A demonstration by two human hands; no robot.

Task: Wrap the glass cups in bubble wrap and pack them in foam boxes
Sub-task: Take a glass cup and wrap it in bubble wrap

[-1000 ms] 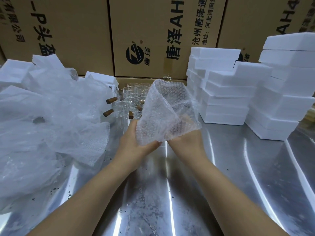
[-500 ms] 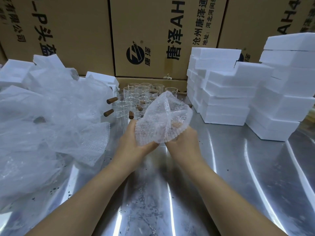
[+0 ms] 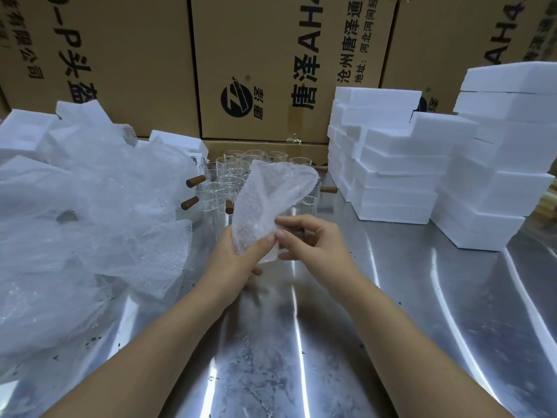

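left hand (image 3: 238, 260): fingers (image 3: 260, 245) curl round the bubble wrap (image 3: 265, 200), gripping its lower end.
right hand (image 3: 316, 242): pinches the wrap's edge beside the left thumb.
glass cups (image 3: 223, 176): on the desk (image 3: 391, 297), just beyond the fingers.
foam boxes (image 3: 398, 164): stacked well to their right.

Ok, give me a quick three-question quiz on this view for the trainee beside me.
1. True or false: the loose pile of bubble wrap lies on the person's right.
2. Multiple choice: what is in the grip of the left hand? A) a bubble wrap sheet B) a foam lid C) a roll of tape
3. Fill in: the bare glass cups stand on a shiny ___ table.
Key: 1 false, it lies on the left. 2 A. 3 metal.
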